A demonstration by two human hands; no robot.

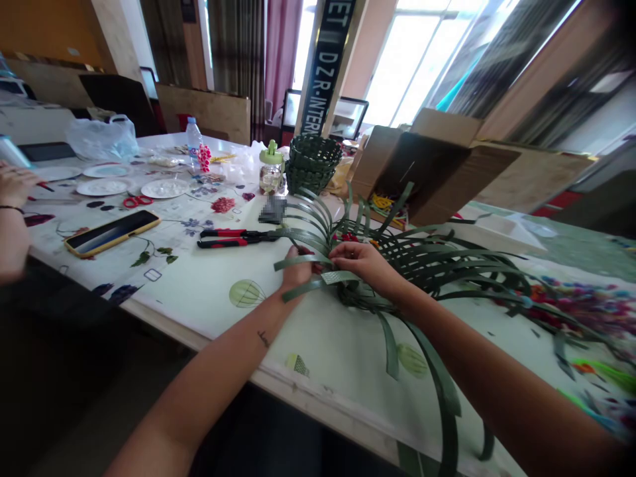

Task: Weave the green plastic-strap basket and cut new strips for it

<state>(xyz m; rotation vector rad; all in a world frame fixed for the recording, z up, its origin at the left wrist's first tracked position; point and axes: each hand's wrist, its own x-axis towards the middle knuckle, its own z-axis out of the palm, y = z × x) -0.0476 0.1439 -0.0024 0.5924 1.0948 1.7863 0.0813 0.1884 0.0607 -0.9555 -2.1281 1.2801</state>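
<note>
A half-woven basket of dark green flat strips [427, 258] lies on the table, its loose strip ends fanning out to the left, right and front. At its left edge, my left hand [299, 266] is closed around the strips, its fingertips partly hidden behind them. My right hand [360, 262] pinches a green strip [325, 260] just beside it, thumb and fingers together. Small red flower-like pieces [348, 237] show behind my right hand. Red-and-black handled pliers [233, 238] rest on the tablecloth left of my left hand.
A finished-looking green woven basket [313, 165], a green-lidded jar [271, 169] and an open cardboard box [422, 165] stand behind. A phone [113, 233], red scissors [137, 201] and plates [165, 188] are at left. Another person's hand [16, 185] shows far left; colourful pieces [586, 308] lie right.
</note>
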